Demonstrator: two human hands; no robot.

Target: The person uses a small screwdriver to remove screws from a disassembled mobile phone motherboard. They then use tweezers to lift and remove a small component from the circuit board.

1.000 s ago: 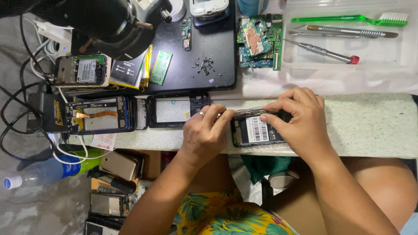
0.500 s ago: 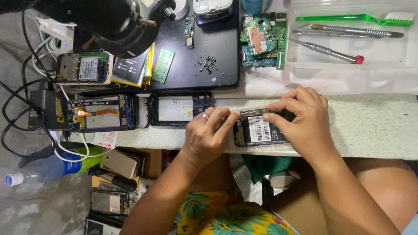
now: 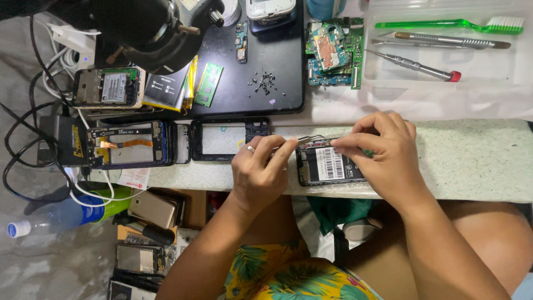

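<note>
An opened phone (image 3: 327, 164) with its back off and a white barcode label lies on the speckled counter edge (image 3: 472, 161). My left hand (image 3: 260, 169) is closed around thin metal tweezers (image 3: 311, 139), whose tip reaches the phone's top edge. My right hand (image 3: 384, 153) lies over the right side of the phone, with fingertips pinched at its upper edge near the tweezers' tip. What the fingertips pinch is too small to tell.
An empty phone frame (image 3: 225, 140) and another opened phone (image 3: 130, 144) lie to the left. A black mat (image 3: 277, 83) holds loose screws (image 3: 262, 82). Behind are circuit boards (image 3: 333, 50), a tray (image 3: 519, 61) with a green brush (image 3: 444, 24) and screwdrivers (image 3: 413, 65), plus cables (image 3: 22, 144).
My right hand's fingers have shifted left along the phone's top edge, towards the tweezers. The left hand stays in place beside the phone.
</note>
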